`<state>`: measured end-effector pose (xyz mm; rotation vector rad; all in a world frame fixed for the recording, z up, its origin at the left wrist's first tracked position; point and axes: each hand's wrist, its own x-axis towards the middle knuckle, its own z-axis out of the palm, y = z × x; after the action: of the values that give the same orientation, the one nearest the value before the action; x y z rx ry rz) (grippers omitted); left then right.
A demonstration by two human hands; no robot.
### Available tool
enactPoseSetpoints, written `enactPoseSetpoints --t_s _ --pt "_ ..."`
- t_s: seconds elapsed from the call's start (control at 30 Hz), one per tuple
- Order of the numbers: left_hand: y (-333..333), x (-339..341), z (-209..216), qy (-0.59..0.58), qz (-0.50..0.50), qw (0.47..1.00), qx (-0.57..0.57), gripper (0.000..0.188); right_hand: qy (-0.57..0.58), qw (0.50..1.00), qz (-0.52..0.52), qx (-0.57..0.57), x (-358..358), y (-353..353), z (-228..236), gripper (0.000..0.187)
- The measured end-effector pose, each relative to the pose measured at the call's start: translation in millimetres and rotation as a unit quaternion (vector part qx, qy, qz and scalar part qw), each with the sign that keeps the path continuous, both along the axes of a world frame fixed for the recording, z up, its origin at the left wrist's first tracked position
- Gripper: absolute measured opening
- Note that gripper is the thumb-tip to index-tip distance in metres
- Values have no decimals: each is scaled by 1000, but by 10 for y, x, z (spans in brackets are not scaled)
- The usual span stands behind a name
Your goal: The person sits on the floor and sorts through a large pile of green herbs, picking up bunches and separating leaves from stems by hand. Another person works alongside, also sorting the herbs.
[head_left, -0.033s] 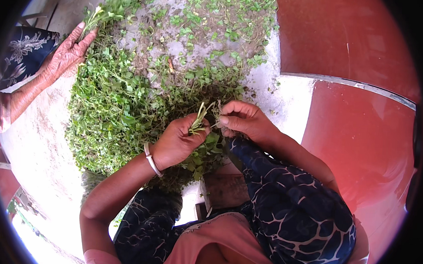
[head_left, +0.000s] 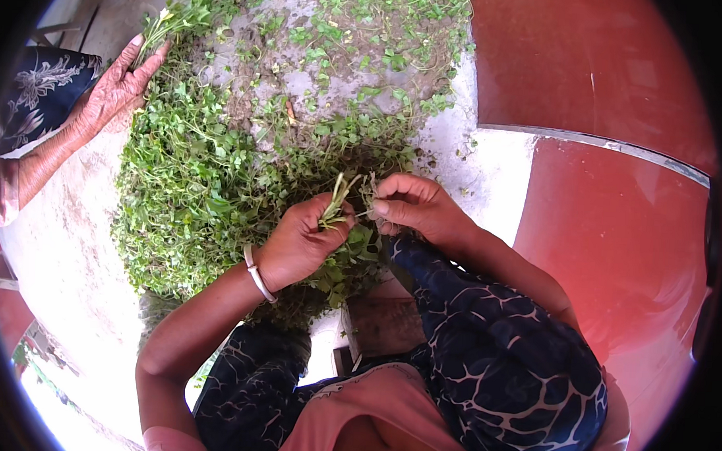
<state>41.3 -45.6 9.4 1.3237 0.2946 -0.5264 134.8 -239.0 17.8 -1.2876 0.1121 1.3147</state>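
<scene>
My left hand (head_left: 306, 238) is closed around a small bunch of pale green stems (head_left: 335, 202), their cut-looking ends pointing up and leaves hanging below the fist. Close beside it on the right, my right hand (head_left: 421, 205) pinches thin brownish roots (head_left: 370, 192) between thumb and fingers. A thin stem spans the narrow gap between both hands. Under and beyond them spreads a big heap of leafy green herbs (head_left: 195, 188), which looks like celery or parsley; I cannot tell which.
At the upper left, another person's hand (head_left: 115, 90) holds a bunch of the same greens (head_left: 171, 26). Soil and scattered sprigs lie on the grey floor (head_left: 302, 82) beyond the heap. Red panels (head_left: 607, 234) stand on the right. A wooden stool (head_left: 383, 326) shows between my knees.
My left hand and its stems have shifted very slightly left, and my right hand barely moves. The other person's bunch has tilted a little.
</scene>
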Motion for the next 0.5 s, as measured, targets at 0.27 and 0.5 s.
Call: enactPoseSetpoints --t_s 0.27,0.5 --pt "232 -18 44 70 60 994 -51 11 -462 853 159 -182 257 -108 -142 23" --pt "200 -2 52 115 34 991 -66 14 -507 793 35 -337 626 -303 -745 20"
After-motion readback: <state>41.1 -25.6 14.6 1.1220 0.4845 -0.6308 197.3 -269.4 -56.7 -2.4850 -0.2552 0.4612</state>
